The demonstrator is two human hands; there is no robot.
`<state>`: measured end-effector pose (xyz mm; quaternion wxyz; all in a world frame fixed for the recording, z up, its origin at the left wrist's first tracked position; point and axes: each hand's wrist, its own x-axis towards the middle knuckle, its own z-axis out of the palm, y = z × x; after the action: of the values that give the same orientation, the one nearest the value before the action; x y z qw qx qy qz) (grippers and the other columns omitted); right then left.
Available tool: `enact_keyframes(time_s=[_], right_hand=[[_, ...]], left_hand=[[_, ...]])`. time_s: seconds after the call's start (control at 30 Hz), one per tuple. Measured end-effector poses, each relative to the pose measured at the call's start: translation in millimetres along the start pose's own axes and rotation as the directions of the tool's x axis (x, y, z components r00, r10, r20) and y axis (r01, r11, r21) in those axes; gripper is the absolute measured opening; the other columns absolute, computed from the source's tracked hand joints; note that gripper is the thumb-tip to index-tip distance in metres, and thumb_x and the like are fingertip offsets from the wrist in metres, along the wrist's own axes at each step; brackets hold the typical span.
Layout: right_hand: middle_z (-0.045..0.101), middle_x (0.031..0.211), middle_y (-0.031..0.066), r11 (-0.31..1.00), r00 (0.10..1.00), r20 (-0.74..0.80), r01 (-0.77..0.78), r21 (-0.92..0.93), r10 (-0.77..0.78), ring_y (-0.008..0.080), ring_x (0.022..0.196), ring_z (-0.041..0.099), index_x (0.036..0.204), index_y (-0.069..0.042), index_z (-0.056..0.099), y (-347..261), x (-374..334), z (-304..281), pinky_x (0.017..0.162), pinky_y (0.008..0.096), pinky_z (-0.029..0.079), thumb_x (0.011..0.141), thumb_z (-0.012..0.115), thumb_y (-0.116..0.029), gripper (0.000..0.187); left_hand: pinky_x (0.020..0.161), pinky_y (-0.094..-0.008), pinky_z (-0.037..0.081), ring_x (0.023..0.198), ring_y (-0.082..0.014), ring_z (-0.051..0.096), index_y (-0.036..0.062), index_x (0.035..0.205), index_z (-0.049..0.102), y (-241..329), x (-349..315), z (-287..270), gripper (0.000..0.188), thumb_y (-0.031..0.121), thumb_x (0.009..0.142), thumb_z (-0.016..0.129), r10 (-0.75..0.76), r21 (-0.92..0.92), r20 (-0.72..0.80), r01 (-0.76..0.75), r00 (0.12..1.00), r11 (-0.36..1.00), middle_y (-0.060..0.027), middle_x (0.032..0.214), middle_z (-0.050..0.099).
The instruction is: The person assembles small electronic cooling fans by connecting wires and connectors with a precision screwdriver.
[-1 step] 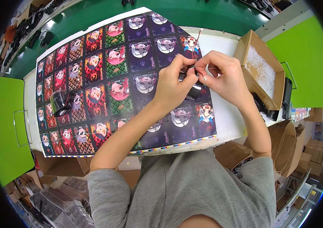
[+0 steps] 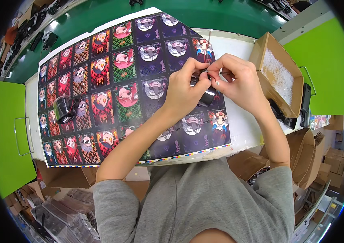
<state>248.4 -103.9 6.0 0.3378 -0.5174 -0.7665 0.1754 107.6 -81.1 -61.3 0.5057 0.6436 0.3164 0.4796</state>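
My left hand (image 2: pixel 183 88) is closed around a black, glossy, cylindrical part (image 2: pixel 207 98), which shows below its thumb. My right hand (image 2: pixel 237 77) meets it at the top of that part, thumb and forefinger pinched on a thin wire. The wire (image 2: pixel 209 45) stands up beyond the fingertips with a pale end. Fingers hide most of the spot where wire and part come together. A second cylindrical part (image 2: pixel 63 110), clear-walled with a black end and dark leads, lies far to the left on the printed sheet (image 2: pixel 151 108).
The sheet of cartoon cards covers much of the white table (image 2: pixel 243 109). On the right stands a cardboard box (image 2: pixel 296 83) of small clear pieces, with black devices (image 2: pixel 305 101) beside it. Green panels (image 2: pixel 6 133) flank both sides. Open cartons (image 2: pixel 307 156) sit below the edge.
The wire's upper end has swung slightly left and stands more upright. Both hands keep nearly the same place and hold.
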Motion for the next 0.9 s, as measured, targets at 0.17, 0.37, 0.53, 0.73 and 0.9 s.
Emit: enact_keyframes(time_s=[0.17,0.37,0.53,0.73,0.9], right_hand=[[0.057,0.068,0.0080,0.998,0.998,-0.002,-0.068,0.007,0.068,0.0150,0.057,0.057,0.073,0.002,0.054,-3,-3,3,0.049,0.0245,0.046,0.066,0.064,0.000,0.012],[0.057,0.069,0.0074,0.999,0.999,-0.043,-0.008,-0.040,0.006,0.0167,0.059,0.058,0.074,0.001,0.053,2,-7,5,0.051,0.0259,0.048,0.065,0.065,0.001,0.015],[0.057,0.073,0.0075,0.991,0.994,-0.067,0.084,-0.101,-0.091,0.0193,0.062,0.058,0.076,0.000,0.055,4,-11,5,0.054,0.0273,0.048,0.067,0.063,0.002,0.012],[0.058,0.077,0.0053,0.997,0.999,-0.035,0.018,0.078,-0.015,0.0123,0.061,0.053,0.091,-0.002,0.062,6,-16,-3,0.051,0.0222,0.039,0.072,0.057,0.003,0.021],[0.056,0.082,-0.0007,0.959,0.973,-0.127,-0.161,0.233,0.194,0.0031,0.055,0.035,0.097,-0.006,0.063,22,-30,-27,0.047,0.0176,0.028,0.073,0.055,0.003,0.027]], left_hand=[[0.062,-0.0227,0.045,0.070,-0.0086,0.058,-0.0024,0.088,0.052,-2,0,0,0.009,0.002,0.079,0.052,0.005,-0.036,-0.018,-0.006,1.000,0.999,-0.0077,0.075,0.062],[0.061,-0.0248,0.048,0.069,-0.0118,0.061,-0.0020,0.084,0.054,-1,-1,0,0.010,0.002,0.076,0.055,-0.003,-0.055,-0.029,0.001,1.000,0.998,-0.0109,0.076,0.063],[0.063,-0.0245,0.047,0.072,-0.0106,0.061,-0.0024,0.087,0.054,-6,-1,2,0.011,0.002,0.077,0.054,-0.024,-0.109,-0.026,0.021,0.999,0.994,-0.0105,0.077,0.063],[0.064,-0.0183,0.039,0.071,-0.0024,0.049,0.0004,0.086,0.053,-5,3,-1,0.012,0.013,0.087,0.052,-0.143,-0.312,0.039,0.148,0.989,0.939,0.0006,0.073,0.056],[0.059,-0.0181,0.040,0.067,-0.0021,0.051,0.0019,0.080,0.053,-8,11,-5,0.014,0.014,0.087,0.053,-0.205,-0.352,0.063,0.214,0.977,0.911,0.0011,0.070,0.057]])
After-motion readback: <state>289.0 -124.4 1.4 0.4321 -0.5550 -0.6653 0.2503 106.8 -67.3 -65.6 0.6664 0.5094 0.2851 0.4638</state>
